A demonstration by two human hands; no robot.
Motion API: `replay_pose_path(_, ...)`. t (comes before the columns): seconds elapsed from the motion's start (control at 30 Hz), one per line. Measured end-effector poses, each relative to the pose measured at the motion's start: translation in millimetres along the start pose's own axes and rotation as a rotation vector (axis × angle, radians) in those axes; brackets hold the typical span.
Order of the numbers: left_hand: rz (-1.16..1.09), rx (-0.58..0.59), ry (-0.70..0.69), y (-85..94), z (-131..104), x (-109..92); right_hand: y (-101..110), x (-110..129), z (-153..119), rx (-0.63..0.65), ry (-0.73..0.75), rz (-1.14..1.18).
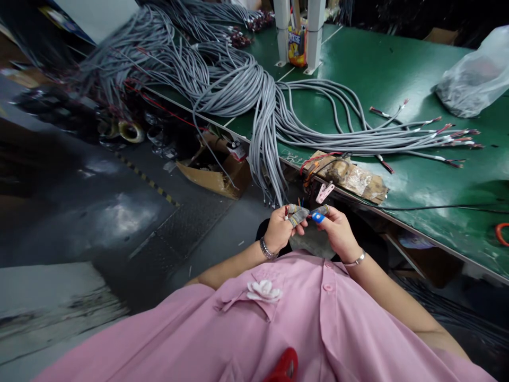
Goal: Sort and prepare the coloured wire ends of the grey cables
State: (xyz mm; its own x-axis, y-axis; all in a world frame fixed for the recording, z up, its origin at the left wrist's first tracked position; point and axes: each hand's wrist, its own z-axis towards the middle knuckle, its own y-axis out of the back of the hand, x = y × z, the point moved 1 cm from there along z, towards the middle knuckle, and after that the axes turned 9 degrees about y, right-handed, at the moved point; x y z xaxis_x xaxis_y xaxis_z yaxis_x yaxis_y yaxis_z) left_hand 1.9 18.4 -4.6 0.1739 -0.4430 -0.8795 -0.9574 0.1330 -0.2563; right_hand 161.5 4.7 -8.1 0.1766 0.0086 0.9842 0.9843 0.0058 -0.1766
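Both hands meet at chest height just off the table edge, with grey fabric covers on some fingertips. My left hand (pixel 280 227) is closed on the end of a grey cable, whose thin coloured wires stick up between the fingers. My right hand (pixel 336 229) is pinched at the same wires, a blue cover on its thumb; the exact hold is too small to make out. Just behind the hands, a bundle of grey cables (pixel 267 143) hangs over the edge. A pink clip (pixel 325 193) stands at the table edge above my right hand.
More grey cables with stripped ends lie across the green table (pixel 369 63). A taped cardboard piece (pixel 353 179) sits at its edge. White posts (pixel 282 32) and a plastic bag (pixel 473 77) are farther back. Below the edge is an open cardboard box (pixel 214 178).
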Motion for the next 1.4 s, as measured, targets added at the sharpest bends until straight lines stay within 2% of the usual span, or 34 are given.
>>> replay_pose_path(0.13,0.028,0.012,0.038,0.4,-1,-2,-3,3,5,0.017,0.058,-0.01)
replay_pose_path(0.27,0.092,0.043,0.053,-0.7,-3,0,-9,7,11,0.074,0.056,-0.032)
replay_pose_path(0.43,0.157,0.066,0.048,-1.8,-3,0,-12,3,10,0.024,0.061,-0.014)
replay_pose_path(0.6,0.132,0.064,0.06,-1.9,-3,1,-11,-1,7,-0.021,0.017,0.036)
replay_pose_path(0.7,0.114,0.065,0.076,-0.8,-2,0,-7,-4,6,-0.019,-0.028,0.124)
replay_pose_path(0.8,0.091,0.091,0.106,1.3,-1,-5,3,-9,9,-0.076,-0.091,0.308)
replay_pose_path(0.9,0.068,0.172,0.136,2.3,3,-13,13,-9,18,-0.117,-0.163,0.445)
replay_pose_path(1.0,0.028,0.25,0.176,-0.5,9,-20,17,-3,33,-0.082,-0.215,0.495)
replay_pose_path(1.23,0.025,0.312,0.183,-14.5,19,-24,12,2,52,-0.06,-0.172,0.48)
replay_pose_path(1.4,0.039,0.303,0.192,-16.0,21,-20,6,1,51,-0.131,-0.124,0.495)
